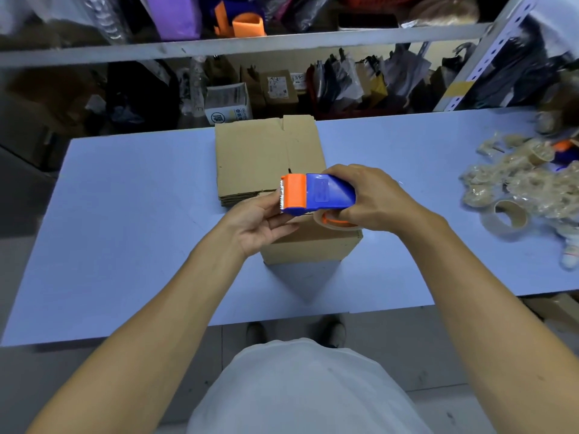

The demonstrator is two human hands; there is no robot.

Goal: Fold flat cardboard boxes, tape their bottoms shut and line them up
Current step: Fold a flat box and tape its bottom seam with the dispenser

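A blue and orange tape dispenser (316, 193) with a roll of clear tape is held above a folded-up cardboard box (313, 244) in the middle of the blue table (131, 214). My right hand (372, 198) grips the dispenser's body and roll from the right. My left hand (260, 222) is under its toothed orange front end, fingers pinching at the blade where the tape comes out. Behind the box lies a stack of flat cardboard boxes (266, 158). The box's top is mostly hidden by my hands and the dispenser.
At the table's right lie several used tape cores (509, 216), crumpled clear tape scraps (513, 173) and a second orange-blue dispenser (562, 148). A metal shelf rack (250, 47) full of bags and cartons stands behind the table. The table's left half is bare.
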